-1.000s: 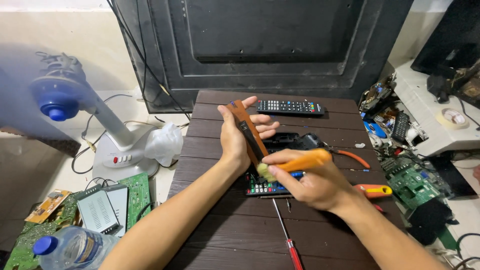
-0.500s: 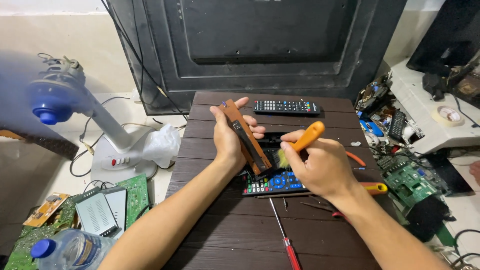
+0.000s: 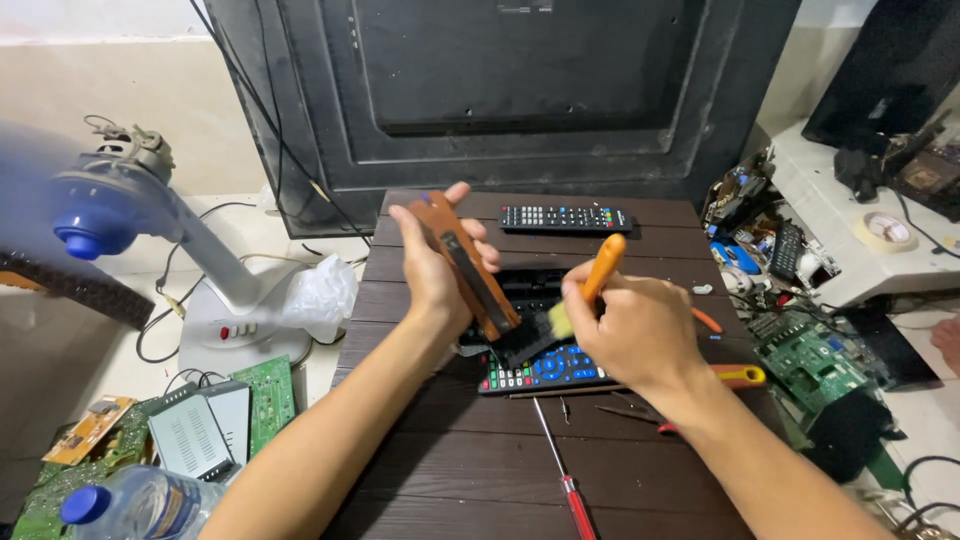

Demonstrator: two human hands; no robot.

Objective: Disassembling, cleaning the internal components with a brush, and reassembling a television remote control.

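Both grips were closed. Left hand [image 3: 432,268] was wrapped around a long brown circuit strip [image 3: 464,262], holding it tilted in the middle of the frame, upper end toward the upper left, lower end down near the brush bristles. Right hand [image 3: 628,328] clasped the orange handle of a small brush [image 3: 585,288], its black bristles touching the lower end of the strip.

Directly beneath the hands, a remote with coloured buttons [image 3: 545,368] lay on the dark wooden counter [image 3: 450,470]. A second black remote [image 3: 565,217] lay near the far edge of the counter, well apart from the hands. A red-handled screwdriver [image 3: 562,472] lay lower centre, and a yellow-handled tool [image 3: 738,376] sat just right of the right wrist.

At the left of the frame stood a white fan with a blue hub [image 3: 120,225]; green circuit boards [image 3: 262,390] and a plastic bottle with a blue cap [image 3: 135,505] lay in the lower left. A large black panel [image 3: 500,90] filled the top.
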